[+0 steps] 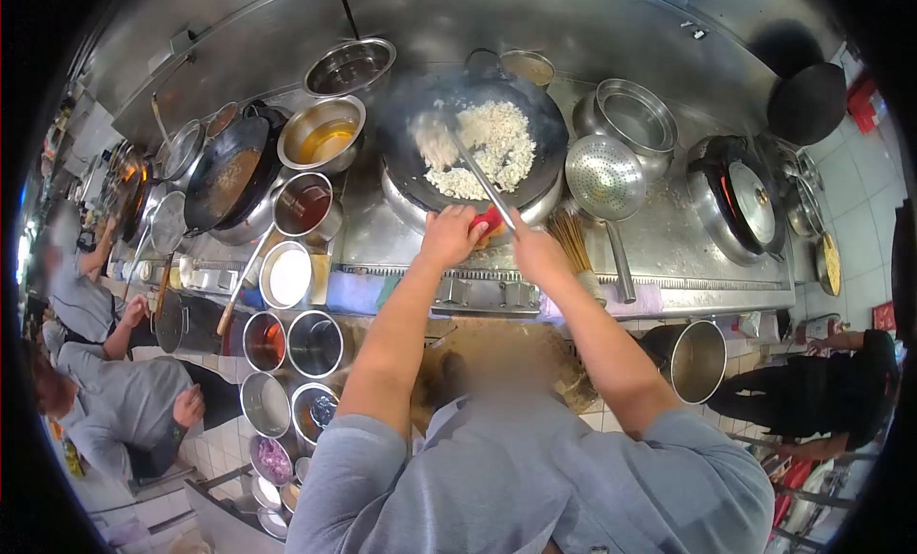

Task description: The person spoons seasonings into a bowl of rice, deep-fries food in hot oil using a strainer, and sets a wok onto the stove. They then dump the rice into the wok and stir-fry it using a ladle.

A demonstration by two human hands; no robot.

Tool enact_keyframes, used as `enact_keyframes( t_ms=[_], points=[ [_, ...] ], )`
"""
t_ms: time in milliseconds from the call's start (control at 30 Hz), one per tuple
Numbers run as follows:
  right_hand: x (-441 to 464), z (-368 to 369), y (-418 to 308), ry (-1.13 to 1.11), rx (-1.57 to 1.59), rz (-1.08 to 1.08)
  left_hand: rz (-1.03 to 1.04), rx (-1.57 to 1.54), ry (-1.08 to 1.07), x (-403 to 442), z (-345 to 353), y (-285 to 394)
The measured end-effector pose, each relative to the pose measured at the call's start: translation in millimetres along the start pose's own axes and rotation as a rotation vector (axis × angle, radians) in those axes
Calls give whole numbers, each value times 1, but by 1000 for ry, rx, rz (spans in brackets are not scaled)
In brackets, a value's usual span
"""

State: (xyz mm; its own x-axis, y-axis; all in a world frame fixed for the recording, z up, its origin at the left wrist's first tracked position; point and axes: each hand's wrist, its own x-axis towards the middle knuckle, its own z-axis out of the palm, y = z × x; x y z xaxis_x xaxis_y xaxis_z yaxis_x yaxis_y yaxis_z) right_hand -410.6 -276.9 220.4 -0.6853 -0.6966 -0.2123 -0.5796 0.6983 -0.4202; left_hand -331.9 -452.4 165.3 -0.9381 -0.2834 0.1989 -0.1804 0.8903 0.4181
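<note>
A black wok sits on the stove in front of me, with pale, crumbly food spread in it and some haze at its left. My left hand is closed on a red cloth at the wok's near rim. In my right hand is the handle of a metal ladle, which slants up and left into the wok. The ladle's head is blurred, over the left part of the food.
A perforated strainer and a bamboo brush lie right of the wok. Bowls of oil and dark sauce stand left. Other people are at the far left and far right.
</note>
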Motion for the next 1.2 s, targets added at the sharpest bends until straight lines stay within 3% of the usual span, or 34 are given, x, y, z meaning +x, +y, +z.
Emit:
enact_keyframes(
  t_ms=[133,300,400,467,533,600,667,700,800,867,933,967,1033,1100,1167,1200],
  points=[
    [-50,-40,80,45,-218,-92,38,11,-33,4,3,-7],
    [25,-6,48,167,-162,95,104,21,-123,13,-1,-12],
    [-8,9,17,-7,-115,80,106,2,-154,11,1,-5],
    [-49,0,38,-17,66,6,57,-42,113,-1,4,12],
    [-80,-23,70,143,213,-209,117,-66,138,6,0,11],
    [-127,-79,34,45,200,-30,28,-100,-49,16,11,4],
    [-168,-118,33,25,-19,-3,-30,-89,-76,13,18,20],
    [-193,-145,34,92,-65,-42,3,-85,-78,3,15,36],
    [-262,-243,26,-67,-122,-31,127,-139,-34,-49,-55,96],
    [-275,-266,15,-154,-77,10,259,-168,71,-57,-95,112],
    [-247,-243,15,-110,-177,-49,343,-105,179,-32,-93,109],
    [-218,-224,10,-106,-213,-41,313,-122,200,-12,-76,97],
    [-150,-155,42,67,-173,-228,283,-139,220,-6,-13,72],
    [-100,-99,34,132,-233,-35,57,24,247,-19,47,56],
    [-93,-87,26,202,-149,-43,-26,-32,-113,-57,33,74],
    [-96,-84,23,253,-61,-57,149,-131,25,-78,40,71]
  ],
)
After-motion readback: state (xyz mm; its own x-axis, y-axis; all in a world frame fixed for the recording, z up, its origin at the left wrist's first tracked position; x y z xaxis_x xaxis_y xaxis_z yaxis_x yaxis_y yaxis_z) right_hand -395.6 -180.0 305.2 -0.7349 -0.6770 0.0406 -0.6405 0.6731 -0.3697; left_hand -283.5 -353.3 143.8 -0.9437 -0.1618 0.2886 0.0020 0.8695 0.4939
